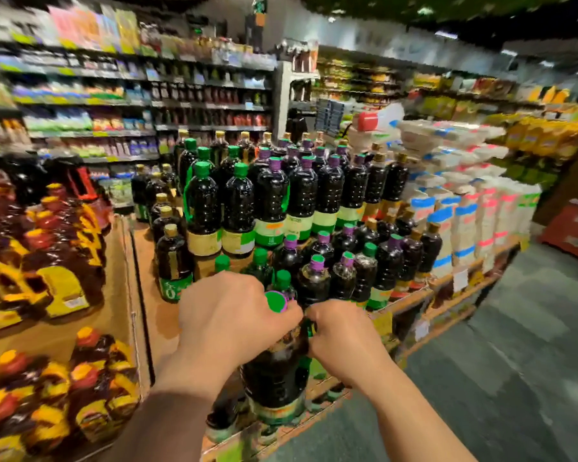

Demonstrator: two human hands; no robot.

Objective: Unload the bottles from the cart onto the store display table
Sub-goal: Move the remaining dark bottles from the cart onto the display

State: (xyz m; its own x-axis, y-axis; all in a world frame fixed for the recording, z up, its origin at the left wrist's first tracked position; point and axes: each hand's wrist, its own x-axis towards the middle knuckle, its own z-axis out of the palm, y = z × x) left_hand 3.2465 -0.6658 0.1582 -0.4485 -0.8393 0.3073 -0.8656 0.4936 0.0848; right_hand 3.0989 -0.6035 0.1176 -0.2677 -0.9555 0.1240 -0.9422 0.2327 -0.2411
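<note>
Now both hands round a dark-filled bottle.

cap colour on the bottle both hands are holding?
Green top with a purple rim, on the bottle cap; head view, the only one.

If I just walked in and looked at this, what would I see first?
First you would see two hands in the front middle, the left hand and right hand, both in a grip on a big dark bottle with a green cap. Right behind them stands a crowd of dark bottles with green and purple caps on the wooden display table. On the left sit bright yellow and red packs.
</note>
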